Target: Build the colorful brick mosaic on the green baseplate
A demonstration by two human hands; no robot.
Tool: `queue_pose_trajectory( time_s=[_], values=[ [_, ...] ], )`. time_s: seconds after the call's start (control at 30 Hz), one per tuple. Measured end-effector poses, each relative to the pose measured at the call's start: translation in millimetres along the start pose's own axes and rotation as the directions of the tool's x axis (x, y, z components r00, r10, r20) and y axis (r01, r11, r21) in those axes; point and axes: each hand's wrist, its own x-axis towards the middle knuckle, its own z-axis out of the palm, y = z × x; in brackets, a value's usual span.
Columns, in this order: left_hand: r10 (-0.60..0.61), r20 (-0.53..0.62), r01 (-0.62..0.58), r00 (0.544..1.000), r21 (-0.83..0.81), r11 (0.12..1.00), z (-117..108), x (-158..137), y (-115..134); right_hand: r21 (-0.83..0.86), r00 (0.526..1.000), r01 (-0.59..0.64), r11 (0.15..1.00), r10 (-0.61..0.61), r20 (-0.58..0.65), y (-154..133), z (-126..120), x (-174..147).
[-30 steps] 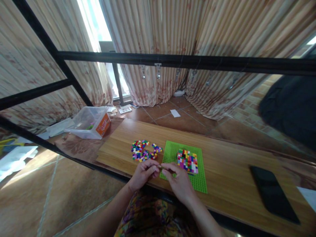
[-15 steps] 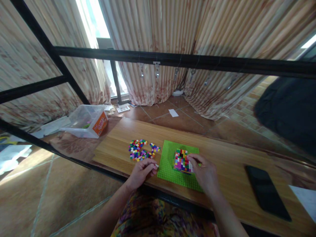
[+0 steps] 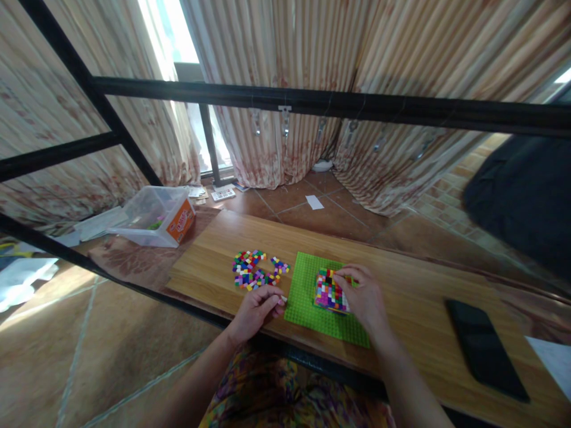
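Observation:
A green studded baseplate lies on the wooden table. On it stands a block built of many small coloured bricks. My right hand reaches over the block's upper right part, thumb and fingertips pinched together at its top. What is between those fingertips, if anything, is too small to make out. By the baseplate's left edge, my left hand is closed, with a small pale brick showing at its fingertips. A loose pile of coloured bricks lies just beyond the left hand.
A black phone lies on the right of the wooden table. Past the table's left end stands a clear plastic box with an orange label. A black metal rail crosses in front of the curtains.
My right hand has shifted slightly up and left over the brick block, towards its far edge. My left hand stays in place with its small brick. The view has tilted slightly.

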Motion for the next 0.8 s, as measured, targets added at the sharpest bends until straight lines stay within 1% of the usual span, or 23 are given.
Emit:
queue_pose_trajectory(
  time_s=[0.17, 0.27, 0.33, 0.4, 0.47, 0.57, 0.8],
  values=[
    [0.019, 0.018, -0.020, 1.000, 0.029, 0.999, -1.1, 0.5, -1.5, 0.040, 0.999, -0.049, 0.998, 0.049, 0.010, 4.9, 0.8, 3.9],
    [0.027, 0.032, -0.029, 0.999, 0.047, 0.998, -2.2, 0.6, -3.0, 0.101, 0.988, -0.147, 0.984, 0.143, 0.051, 7.9, 2.5, 4.7],
    [0.032, 0.035, -0.034, 0.999, 0.056, 0.998, -2.3, 0.7, -3.4, 0.181, 0.964, -0.256, 0.949, 0.237, 0.120, 9.7, 4.5, 4.9],
    [0.033, 0.029, -0.035, 0.999, 0.057, 0.998, -2.1, 0.8, -3.2, 0.276, 0.927, -0.364, 0.890, 0.318, 0.199, 11.5, 6.6, 5.3],
    [0.030, 0.029, -0.031, 0.999, 0.059, 0.998, -1.9, 0.8, -3.1, 0.349, 0.899, -0.430, 0.832, 0.358, 0.254, 13.9, 8.2, 6.1],
    [0.025, 0.034, -0.028, 0.999, 0.066, 0.997, -2.2, 0.9, -3.8, 0.389, 0.887, -0.453, 0.802, 0.360, 0.290, 18.8, 9.4, 7.9],
    [0.035, 0.037, -0.037, 0.999, 0.058, 0.998, -2.8, 2.2, -6.0, 0.376, 0.914, -0.384, 0.843, 0.289, 0.284, 26.4, 10.4, 7.8]
  ],
)
